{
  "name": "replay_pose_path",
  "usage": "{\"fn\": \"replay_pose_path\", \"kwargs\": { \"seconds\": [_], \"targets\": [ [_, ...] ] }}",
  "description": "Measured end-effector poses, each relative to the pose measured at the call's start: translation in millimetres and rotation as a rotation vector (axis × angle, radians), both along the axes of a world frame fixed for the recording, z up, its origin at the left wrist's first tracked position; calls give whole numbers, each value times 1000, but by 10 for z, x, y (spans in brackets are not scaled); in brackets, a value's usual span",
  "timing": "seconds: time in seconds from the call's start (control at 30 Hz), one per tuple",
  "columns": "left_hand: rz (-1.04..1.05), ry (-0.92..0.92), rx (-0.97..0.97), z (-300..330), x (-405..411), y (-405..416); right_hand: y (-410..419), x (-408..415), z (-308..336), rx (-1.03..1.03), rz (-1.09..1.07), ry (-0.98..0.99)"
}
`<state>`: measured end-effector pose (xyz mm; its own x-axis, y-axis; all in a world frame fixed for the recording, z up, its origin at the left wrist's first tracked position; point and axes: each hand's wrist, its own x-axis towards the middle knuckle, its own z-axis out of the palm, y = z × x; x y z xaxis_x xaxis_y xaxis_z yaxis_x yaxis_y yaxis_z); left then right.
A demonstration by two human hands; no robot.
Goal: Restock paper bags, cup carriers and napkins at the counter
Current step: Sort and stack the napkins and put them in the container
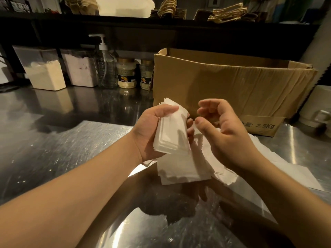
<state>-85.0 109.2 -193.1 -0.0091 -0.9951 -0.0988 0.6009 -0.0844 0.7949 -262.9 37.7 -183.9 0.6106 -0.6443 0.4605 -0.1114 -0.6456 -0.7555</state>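
Observation:
My left hand grips a stack of white napkins, thumb across the top and fingers curled round the far side. It holds them above the steel counter. My right hand hovers just right of the stack with loosely curled fingers and holds nothing. More white napkins lie loose on the counter under both hands. Brown paper bags with twisted handles lie on the upper shelf at the back.
An open cardboard box stands behind my hands. At the back left are two clear tubs of powder, a pump bottle and two jars. A clear plastic sheet lies at the right, a white container beyond it.

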Motion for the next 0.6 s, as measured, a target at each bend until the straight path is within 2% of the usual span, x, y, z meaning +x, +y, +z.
{"fn": "replay_pose_path", "kwargs": {
  "seconds": [0.1,0.2,0.3,0.4,0.6],
  "targets": [
    [21,110,-47,56,17,16,-38,-10,42,-45,-66,177],
    [44,232,-79,77,62,17,-30,-22,66,-166,-38,532],
    [62,267,-82,87,92,20,1,-30,69,-257,14,841],
    [82,262,-69,90,89,17,39,-24,94,-300,7,919],
    [103,222,-53,104,69,22,2,-1,64,-325,46,843]
  ]
}}
